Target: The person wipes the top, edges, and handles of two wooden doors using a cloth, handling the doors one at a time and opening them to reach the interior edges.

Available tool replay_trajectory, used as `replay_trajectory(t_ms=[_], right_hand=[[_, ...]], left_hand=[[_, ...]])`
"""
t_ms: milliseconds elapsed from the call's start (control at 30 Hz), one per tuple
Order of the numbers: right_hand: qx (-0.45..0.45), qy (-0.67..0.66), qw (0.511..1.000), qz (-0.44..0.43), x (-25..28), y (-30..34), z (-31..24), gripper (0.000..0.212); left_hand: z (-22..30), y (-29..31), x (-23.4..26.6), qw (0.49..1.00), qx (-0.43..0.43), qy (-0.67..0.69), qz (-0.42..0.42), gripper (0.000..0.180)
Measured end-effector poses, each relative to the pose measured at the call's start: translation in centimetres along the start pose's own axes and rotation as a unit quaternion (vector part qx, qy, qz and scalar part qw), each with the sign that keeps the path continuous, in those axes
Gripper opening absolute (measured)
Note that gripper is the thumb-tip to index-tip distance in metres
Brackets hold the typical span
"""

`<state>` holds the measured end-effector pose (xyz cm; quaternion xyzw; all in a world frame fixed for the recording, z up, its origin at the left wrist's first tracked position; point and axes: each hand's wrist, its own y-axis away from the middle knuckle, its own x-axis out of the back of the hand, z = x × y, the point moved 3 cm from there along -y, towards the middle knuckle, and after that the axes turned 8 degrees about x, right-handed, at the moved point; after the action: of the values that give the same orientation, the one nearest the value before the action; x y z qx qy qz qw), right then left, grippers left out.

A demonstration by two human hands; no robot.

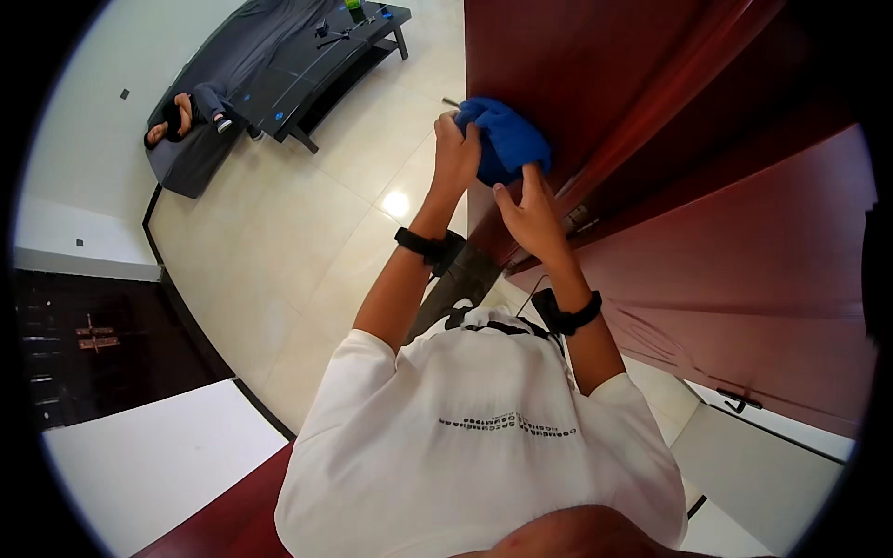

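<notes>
A bunched blue cloth (507,139) is up against the dark red wooden door frame (558,56), in front of my chest. My left hand (456,153) grips its left side, fingers curled at the cloth's edge. From below, my right hand (532,212) holds the lower right edge, the fingers partly hidden in the folds and the thumb lying apart. A thin dark bar (451,101), perhaps a door handle, sticks out just left of the cloth. Both wrists wear black straps with small devices.
To the right, a reddish door panel (744,270) with a black handle (739,401) stands close to my right arm. Far left, a person (177,121) reclines on a grey covered sofa (200,79) beside a low black table (316,70). Pale tiles (344,214) cover the floor.
</notes>
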<state>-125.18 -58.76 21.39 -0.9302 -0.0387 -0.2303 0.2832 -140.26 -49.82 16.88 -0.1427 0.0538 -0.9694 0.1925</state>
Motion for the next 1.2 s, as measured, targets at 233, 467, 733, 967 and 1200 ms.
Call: replay_trajectory(t_ms=[233, 467, 733, 967, 1200], right_hand=[[-0.004, 0.009, 1.0, -0.008, 0.5, -1.5, -2.8, 0.056], [0.027, 0.083, 0.996, -0.022, 0.1, -0.4, -0.2, 0.063], [-0.009, 0.062, 0.994, -0.085, -1.6, 1.4, 0.5, 0.062], [0.112, 0.118, 0.986, 0.03, 1.4, -1.9, -3.8, 0.063], [0.055, 0.255, 0.964, -0.06, -1.1, -0.3, 0.2, 0.066]], left_hand=[[7.4, -1.5, 1.8, 0.991, -0.101, 0.083, -0.036, 0.034], [5.9, -3.0, 0.1, 0.987, -0.107, 0.111, -0.037, 0.048], [-3.5, -3.7, -0.8, 0.956, 0.19, 0.186, -0.126, 0.072], [6.6, -10.9, 1.1, 0.949, -0.056, 0.281, -0.129, 0.062], [1.4, -9.1, -2.3, 0.92, 0.1, 0.327, -0.189, 0.046]])
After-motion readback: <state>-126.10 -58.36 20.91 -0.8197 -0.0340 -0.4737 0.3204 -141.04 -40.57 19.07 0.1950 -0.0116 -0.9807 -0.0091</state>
